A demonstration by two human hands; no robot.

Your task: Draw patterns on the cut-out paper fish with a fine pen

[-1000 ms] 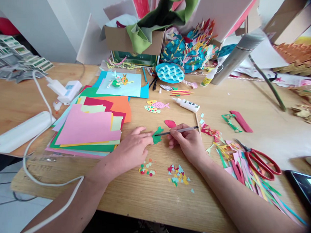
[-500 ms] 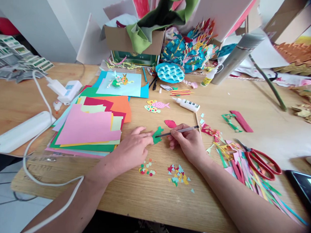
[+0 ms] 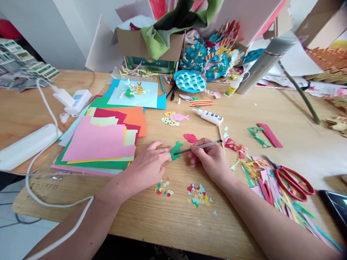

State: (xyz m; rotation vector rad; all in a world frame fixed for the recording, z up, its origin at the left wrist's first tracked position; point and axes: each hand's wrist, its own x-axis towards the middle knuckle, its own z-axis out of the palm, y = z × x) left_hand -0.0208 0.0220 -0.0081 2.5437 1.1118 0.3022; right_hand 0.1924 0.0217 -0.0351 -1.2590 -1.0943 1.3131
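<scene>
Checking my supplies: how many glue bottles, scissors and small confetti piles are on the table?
Glue bottles: 2
Scissors: 1
Confetti piles: 2
Total: 5

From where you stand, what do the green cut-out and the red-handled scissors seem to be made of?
The green cut-out looks like matte paper: thin, crisp-edged. The red-handled scissors have shiny, probably plastic handles; the blades look metallic, but are hard to make out.
</scene>
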